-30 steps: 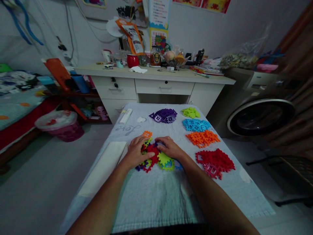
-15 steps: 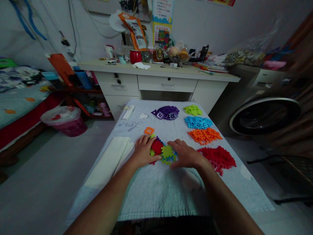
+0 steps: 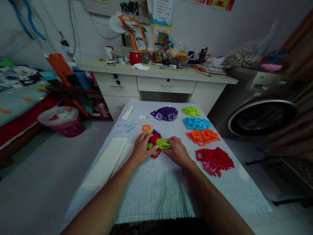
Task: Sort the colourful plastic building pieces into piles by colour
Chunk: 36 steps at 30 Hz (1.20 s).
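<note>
Both hands are on a cluster of joined plastic interlocking tiles in the middle of the cloth-covered table. My left hand is closed on its left side, where red, green and purple pieces show. Between the fingers of my right hand is the yellow-green end of the cluster, now tilted. A red open-frame tile shows at the near edge. Just beyond my left fingers lies an orange tile. Fingers cover part of the cluster, so its joints cannot be made out.
Loose tiles lie in heaps: purple at the back, then green, blue, orange and red down the right. A folded white cloth and a white box are at the left. A cluttered desk stands beyond.
My right hand has moved left and closed on the yellow-green end, which has tipped from facing up. My left hand has barely shifted. The view has moved slightly.
</note>
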{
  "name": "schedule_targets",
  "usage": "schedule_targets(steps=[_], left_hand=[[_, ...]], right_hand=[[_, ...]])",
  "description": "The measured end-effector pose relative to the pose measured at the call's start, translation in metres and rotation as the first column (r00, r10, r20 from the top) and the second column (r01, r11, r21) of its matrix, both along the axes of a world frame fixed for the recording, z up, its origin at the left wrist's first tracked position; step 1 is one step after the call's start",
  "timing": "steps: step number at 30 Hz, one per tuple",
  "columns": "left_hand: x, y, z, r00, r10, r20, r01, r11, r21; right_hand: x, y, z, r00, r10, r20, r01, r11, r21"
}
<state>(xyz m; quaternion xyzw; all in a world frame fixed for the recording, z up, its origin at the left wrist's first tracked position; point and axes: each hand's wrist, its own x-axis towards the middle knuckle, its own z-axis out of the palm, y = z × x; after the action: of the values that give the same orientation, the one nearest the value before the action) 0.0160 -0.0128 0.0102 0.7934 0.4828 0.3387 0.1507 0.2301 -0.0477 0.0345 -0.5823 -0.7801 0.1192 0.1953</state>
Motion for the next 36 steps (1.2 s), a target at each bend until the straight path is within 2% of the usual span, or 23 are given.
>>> schedule_targets(steps=[5, 11, 15, 17, 19, 21, 23, 25, 29, 36], left_hand=[[0.000, -0.002, 0.000, 1.000, -0.010, -0.018, 0.011, 0.999, 0.037], [0.000, -0.003, -0.001, 0.994, -0.025, -0.109, 0.032, 0.997, 0.065], [0.001, -0.004, -0.001, 0.991, -0.028, -0.128, 0.038, 0.997, 0.072], [0.001, -0.005, 0.000, 0.992, -0.023, -0.121, 0.031, 0.998, 0.063], [0.001, -0.005, 0.001, 0.994, -0.008, -0.109, 0.014, 0.999, 0.052], [0.001, -0.004, 0.001, 0.996, 0.004, -0.092, 0.000, 0.999, 0.046], [0.000, -0.003, 0.000, 0.997, 0.009, -0.073, -0.006, 0.999, 0.045], [-0.001, -0.002, 0.000, 0.998, 0.020, -0.058, -0.018, 0.999, 0.043], [-0.003, 0.000, -0.003, 0.998, 0.054, -0.027, -0.054, 0.998, 0.028], [-0.005, 0.004, -0.013, 0.996, 0.087, 0.022, -0.087, 0.996, -0.006]], right_hand=[[-0.001, 0.001, -0.009, 0.996, -0.019, -0.086, 0.026, 0.996, 0.081], [0.001, -0.001, -0.008, 0.966, -0.047, -0.253, 0.083, 0.987, 0.136], [0.005, 0.001, -0.003, 0.914, -0.149, -0.377, 0.227, 0.958, 0.173], [0.010, 0.003, -0.002, 0.898, -0.225, -0.378, 0.319, 0.925, 0.207], [0.015, 0.006, -0.004, 0.897, -0.267, -0.351, 0.354, 0.911, 0.211], [0.018, 0.007, -0.006, 0.925, -0.228, -0.305, 0.285, 0.945, 0.159], [0.019, 0.006, -0.006, 0.954, -0.133, -0.270, 0.160, 0.984, 0.080], [0.018, 0.003, -0.005, 0.962, -0.072, -0.264, 0.082, 0.996, 0.025], [0.020, 0.001, -0.005, 0.964, -0.085, -0.254, 0.097, 0.995, 0.035], [0.026, 0.003, -0.014, 0.975, -0.104, -0.199, 0.107, 0.994, 0.007]])
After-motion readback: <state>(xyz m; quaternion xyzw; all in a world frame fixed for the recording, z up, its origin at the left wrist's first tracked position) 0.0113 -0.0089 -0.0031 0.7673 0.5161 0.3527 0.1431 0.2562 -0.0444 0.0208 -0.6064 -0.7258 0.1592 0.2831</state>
